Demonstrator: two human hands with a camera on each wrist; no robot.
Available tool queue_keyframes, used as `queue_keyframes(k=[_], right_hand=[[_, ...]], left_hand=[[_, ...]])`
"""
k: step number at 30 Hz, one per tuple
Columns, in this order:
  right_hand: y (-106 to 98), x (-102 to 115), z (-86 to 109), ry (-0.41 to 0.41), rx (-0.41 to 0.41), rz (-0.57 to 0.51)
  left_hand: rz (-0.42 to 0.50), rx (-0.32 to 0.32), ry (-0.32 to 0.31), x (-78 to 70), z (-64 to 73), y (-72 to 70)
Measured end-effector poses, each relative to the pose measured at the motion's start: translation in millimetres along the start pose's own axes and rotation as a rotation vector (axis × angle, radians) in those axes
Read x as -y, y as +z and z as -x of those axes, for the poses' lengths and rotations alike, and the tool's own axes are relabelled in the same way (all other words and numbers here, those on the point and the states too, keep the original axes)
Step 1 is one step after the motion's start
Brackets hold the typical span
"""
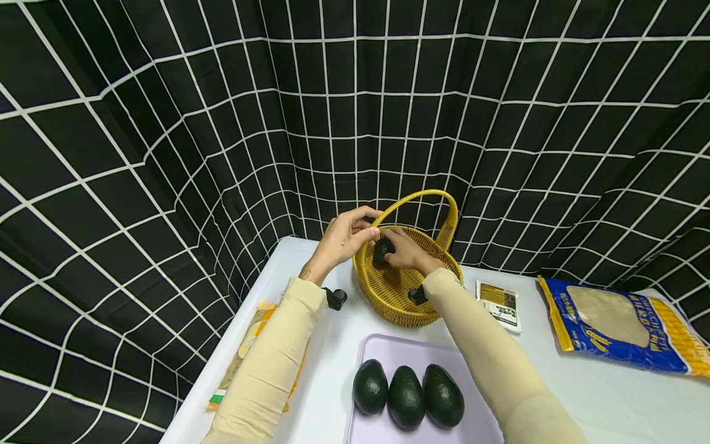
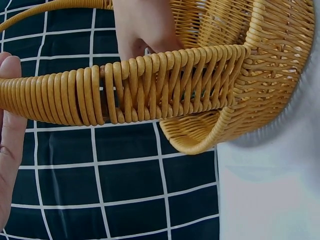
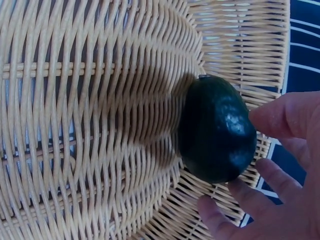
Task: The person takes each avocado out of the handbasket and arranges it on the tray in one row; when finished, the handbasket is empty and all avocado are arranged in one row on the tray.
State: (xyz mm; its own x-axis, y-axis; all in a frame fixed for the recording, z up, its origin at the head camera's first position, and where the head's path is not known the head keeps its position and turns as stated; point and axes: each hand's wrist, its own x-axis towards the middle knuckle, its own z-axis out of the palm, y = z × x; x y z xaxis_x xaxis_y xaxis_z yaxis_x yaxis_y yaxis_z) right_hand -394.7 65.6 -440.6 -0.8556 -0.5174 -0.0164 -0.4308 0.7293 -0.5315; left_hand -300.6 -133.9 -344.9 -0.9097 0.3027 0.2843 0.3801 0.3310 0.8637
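Note:
At the far side of the table, a yellow wicker basket (image 1: 392, 303) stands with its tall handle (image 1: 427, 193) arching over it. My left hand (image 1: 345, 237) holds the handle near its left base, thumb in front and fingers behind; the left wrist view shows fingers (image 2: 9, 145) beside the wrapped handle. Reaching inside, my right hand (image 1: 407, 250) holds a dark green avocado (image 3: 216, 130) by the basket's inner wall. Its thumb (image 3: 277, 117) touches one side of the avocado and its fingertips lie along the lower side, some spread loosely.
A pale lilac tray (image 1: 383, 345) in front of the basket carries three avocados (image 1: 407, 398) in a row. Left lies an orange-edged packet (image 1: 244, 351), partly under my left sleeve. Right of the basket are a small sachet (image 1: 499, 305) and a blue-and-yellow bag (image 1: 616, 327). A black grid curtain (image 1: 344, 123) hangs behind.

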Motion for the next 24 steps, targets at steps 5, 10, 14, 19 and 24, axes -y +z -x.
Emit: queue_keyframes(k=[5,10,14,19,24], right_hand=[[-0.4,1.0,0.8,0.017,-0.008,0.003],[-3.6,2.2,1.2,0.074,-0.041,0.031],[-4.9,2.0,1.2,0.110,-0.072,0.068],[-3.2,2.0,0.3,0.072,-0.014,0.067],[-4.1,3.9,-0.8,-0.011,0.111,0.046]], left_hand=[[0.002,0.003,0.000,-0.8,0.2,-0.1],[0.005,-0.006,-0.007,-1.6,-0.3,-1.1],[0.002,-0.012,-0.021,-2.5,-0.1,-1.5],[-0.013,-0.012,-0.025,-0.8,0.4,-0.8],[-0.027,-0.013,-0.007,0.2,0.6,-0.1]])
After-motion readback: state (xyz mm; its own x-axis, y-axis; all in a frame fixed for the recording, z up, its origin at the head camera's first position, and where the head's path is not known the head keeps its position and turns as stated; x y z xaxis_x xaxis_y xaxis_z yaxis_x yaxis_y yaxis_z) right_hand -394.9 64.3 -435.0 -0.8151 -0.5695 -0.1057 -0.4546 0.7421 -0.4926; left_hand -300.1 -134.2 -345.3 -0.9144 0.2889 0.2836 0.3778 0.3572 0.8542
